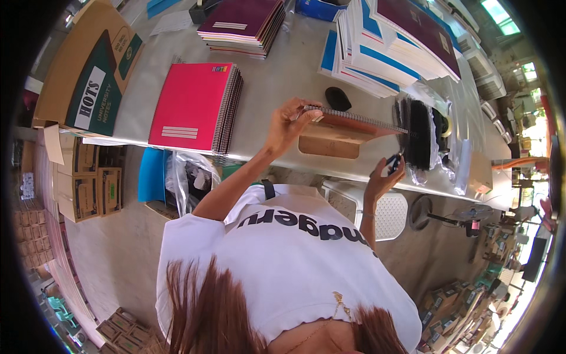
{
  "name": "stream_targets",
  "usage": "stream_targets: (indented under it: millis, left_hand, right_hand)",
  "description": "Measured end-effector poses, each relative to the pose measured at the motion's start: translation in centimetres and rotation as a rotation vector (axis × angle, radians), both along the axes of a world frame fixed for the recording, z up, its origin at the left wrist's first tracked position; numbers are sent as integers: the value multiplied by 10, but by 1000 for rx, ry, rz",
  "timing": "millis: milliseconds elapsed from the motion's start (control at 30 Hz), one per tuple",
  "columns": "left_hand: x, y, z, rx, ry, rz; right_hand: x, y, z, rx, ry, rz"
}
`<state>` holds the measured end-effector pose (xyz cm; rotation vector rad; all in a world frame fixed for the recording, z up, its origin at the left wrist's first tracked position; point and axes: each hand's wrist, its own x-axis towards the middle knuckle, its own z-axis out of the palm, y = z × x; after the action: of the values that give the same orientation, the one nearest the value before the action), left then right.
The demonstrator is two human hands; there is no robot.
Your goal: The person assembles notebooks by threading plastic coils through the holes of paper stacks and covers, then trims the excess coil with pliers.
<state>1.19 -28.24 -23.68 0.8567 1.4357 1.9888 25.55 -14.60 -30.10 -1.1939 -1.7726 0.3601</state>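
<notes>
My left hand point(292, 121) pinches one end of a spiral-bound notebook point(359, 125), tilted so that its wire coil faces up and its brownish side shows. Closed in my right hand point(383, 184) is a small black hand tool point(392, 163), close to the notebook's other end; its exact kind is hard to make out. Under the notebook, at the table's near edge, lies a flat brown piece point(328, 147). Just beyond the coil rests a black rounded object point(338, 98). Dark binding coils point(418, 133) lie bunched to the right of the notebook.
Red spiral notebooks point(191, 106) are stacked on the left of the table point(268, 74), beside a cardboard box point(88, 71). Farther back are a maroon-covered stack point(240, 20) and tall piles of bound pages point(377, 53). A white stool point(383, 215) and a fan point(421, 212) stand below.
</notes>
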Motion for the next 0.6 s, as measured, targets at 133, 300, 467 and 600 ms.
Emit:
stream_targets:
  millis: [133,300,467,600]
  left_hand:
    - [-4,2,-1,-9,20,-12]
    - [-4,1,9,-67,18,-52]
    - [-4,0,11,-41,3,-48]
    - [-5,1,9,-33,49,-26]
  right_hand:
    - [-50,-50,72,4,11,373]
    - [-91,-76,89,134,-65,613]
    - [-106,-81,84,89,-81,648]
    - [-111,-80,81,124,-76,647]
